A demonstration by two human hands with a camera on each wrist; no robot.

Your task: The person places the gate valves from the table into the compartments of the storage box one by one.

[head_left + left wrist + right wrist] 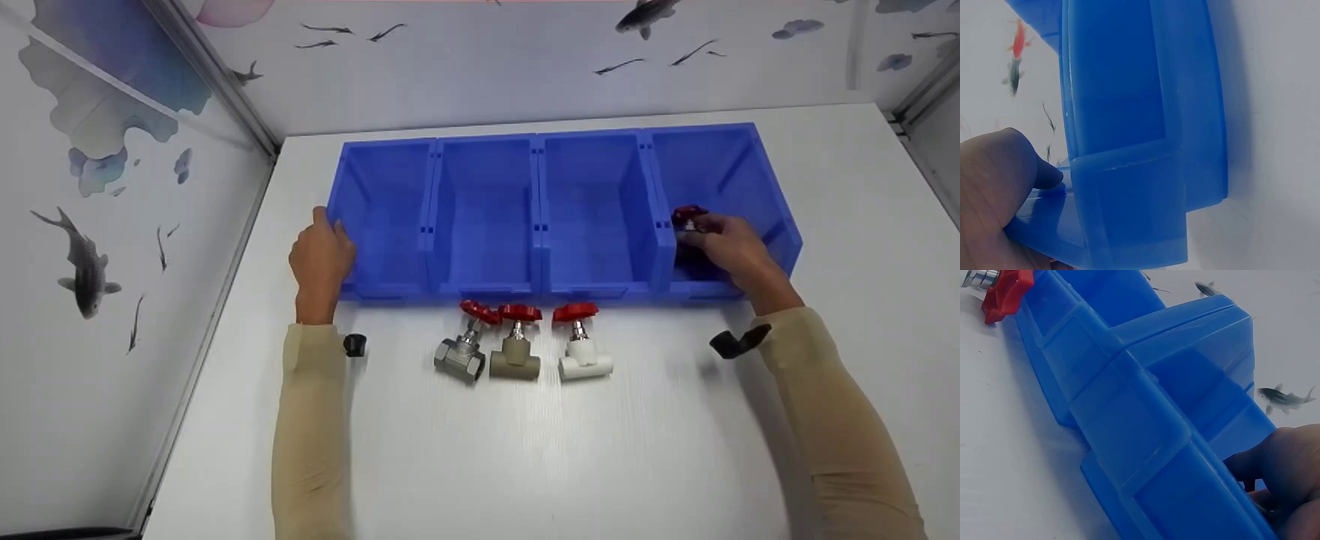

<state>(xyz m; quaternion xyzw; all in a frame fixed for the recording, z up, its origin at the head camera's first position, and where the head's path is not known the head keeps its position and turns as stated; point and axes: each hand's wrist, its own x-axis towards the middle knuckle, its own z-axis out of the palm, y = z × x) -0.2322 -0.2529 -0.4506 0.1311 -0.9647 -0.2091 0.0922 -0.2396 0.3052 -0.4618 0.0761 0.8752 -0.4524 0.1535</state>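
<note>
My left hand (321, 251) grips the side wall of the leftmost blue bin (352, 172), thumb over the rim, as the left wrist view shows. Inside the rightmost blue bin (784, 214), my right hand (739, 251) pinches a valve with a red handwheel (688, 216); its lower body is hidden by the fingers and shadow. The right wrist view has the bin's front wall (1162, 455) hiding most of that valve. Before the bins lie a grey metal valve (461, 358), an olive-brown valve (515, 360) and a white valve (585, 364), each with a red handwheel.
Several blue bins stand side by side in one row on the white table (525, 465); two inner bins, including the second from left (487, 217), sit between my hands. Fish-patterned panels (487, 75) rise behind the table and along its left side.
</note>
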